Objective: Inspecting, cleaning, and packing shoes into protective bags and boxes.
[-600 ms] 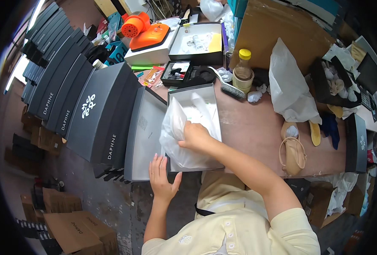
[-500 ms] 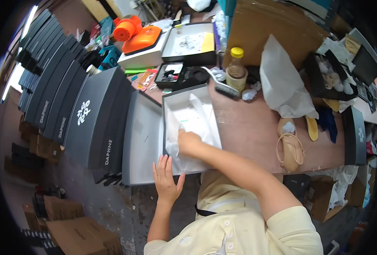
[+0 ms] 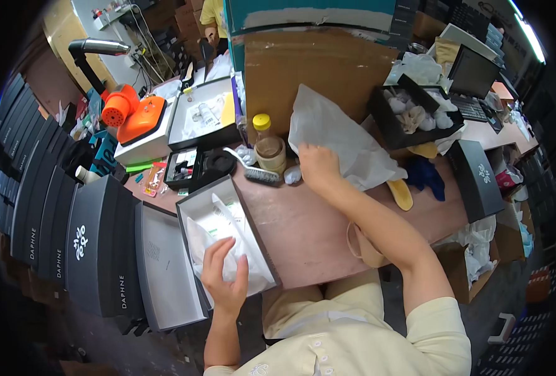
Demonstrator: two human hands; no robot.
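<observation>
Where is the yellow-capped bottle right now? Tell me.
In the head view the yellow-capped bottle stands upright on the table near the middle, in front of the cardboard panel, left of the right hand.

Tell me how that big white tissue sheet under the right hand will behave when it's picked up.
The white tissue sheet looks thin and creased, so it is probably floppy and very light. It would likely drape and crumple under the right hand, and may tear if tugged.
</observation>
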